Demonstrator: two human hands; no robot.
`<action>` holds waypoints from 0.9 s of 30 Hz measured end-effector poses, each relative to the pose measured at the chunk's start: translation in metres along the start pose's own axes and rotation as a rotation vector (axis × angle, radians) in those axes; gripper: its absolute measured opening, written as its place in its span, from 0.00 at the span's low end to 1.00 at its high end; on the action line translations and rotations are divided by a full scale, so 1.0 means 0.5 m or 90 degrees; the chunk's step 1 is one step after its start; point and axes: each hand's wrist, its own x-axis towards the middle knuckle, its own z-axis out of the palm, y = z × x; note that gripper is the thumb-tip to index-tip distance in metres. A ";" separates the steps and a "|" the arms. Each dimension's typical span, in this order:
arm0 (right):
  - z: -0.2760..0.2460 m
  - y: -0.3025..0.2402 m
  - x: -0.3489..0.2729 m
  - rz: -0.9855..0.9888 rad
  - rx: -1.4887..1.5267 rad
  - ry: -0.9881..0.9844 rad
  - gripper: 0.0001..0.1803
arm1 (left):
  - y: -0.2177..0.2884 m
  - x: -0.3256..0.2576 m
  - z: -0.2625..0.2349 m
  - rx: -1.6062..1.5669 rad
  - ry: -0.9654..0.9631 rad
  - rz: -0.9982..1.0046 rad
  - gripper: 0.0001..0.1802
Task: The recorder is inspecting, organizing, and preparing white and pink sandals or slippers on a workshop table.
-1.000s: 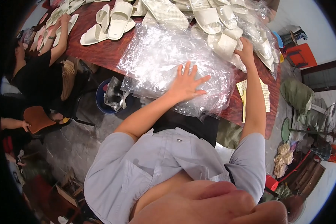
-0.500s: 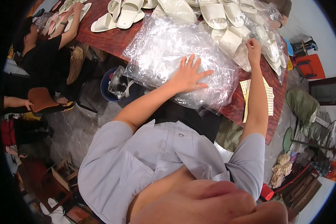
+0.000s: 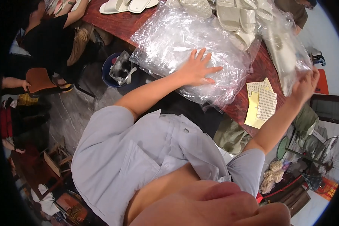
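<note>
My left hand (image 3: 200,70) lies flat with fingers spread on a stack of clear plastic bags (image 3: 165,49) at the table's near edge. Off to the right, my right hand (image 3: 307,84) is closed on the edge of a clear plastic bag (image 3: 303,56). Inside that bag are white slippers (image 3: 284,62), lying along the right side of the table; the fingertips are partly blurred. Between my two arms sit sheets of small printed stickers (image 3: 266,103) on yellow backing. More white slippers (image 3: 228,15), some under plastic, are heaped beyond the stack.
The dark red wooden table (image 3: 115,23) runs away to the far left, with loose white slippers (image 3: 116,5) on it. A blue bucket (image 3: 106,71) stands on the floor left of the table. Another person in black (image 3: 49,41) sits at the far left. A fan (image 3: 329,162) stands at right.
My right hand has moved right and nearer, and now grips the bag's edge; the bagged slippers have shifted toward the right table edge. My left hand still rests on the stack.
</note>
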 end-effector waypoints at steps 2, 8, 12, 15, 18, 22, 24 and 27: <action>-0.031 -0.047 -0.010 0.010 0.056 -0.048 0.10 | 0.001 0.002 -0.006 0.004 -0.003 -0.007 0.34; 0.176 -0.129 -0.137 0.075 0.052 -0.032 0.07 | 0.006 0.009 -0.012 0.005 -0.011 -0.011 0.35; 0.306 -0.015 -0.234 0.118 -0.064 -0.039 0.05 | -0.010 0.003 -0.020 -0.121 0.002 0.012 0.37; 0.368 0.052 -0.287 0.011 -0.278 -0.239 0.09 | 0.001 -0.018 0.048 -1.039 0.146 -0.119 0.28; 0.392 0.063 -0.314 0.057 -0.371 -0.310 0.15 | -0.018 -0.007 0.035 -0.528 0.085 -0.101 0.24; 0.334 0.061 -0.270 0.166 -0.283 -0.360 0.16 | -0.022 -0.012 0.003 -0.462 0.053 -0.052 0.27; 0.291 0.057 -0.252 0.204 -0.333 -0.350 0.13 | -0.015 0.008 -0.055 -0.298 0.004 -0.006 0.28; 0.253 0.038 -0.235 0.252 -0.444 -0.377 0.14 | -0.005 0.037 -0.111 -0.313 -0.204 0.005 0.31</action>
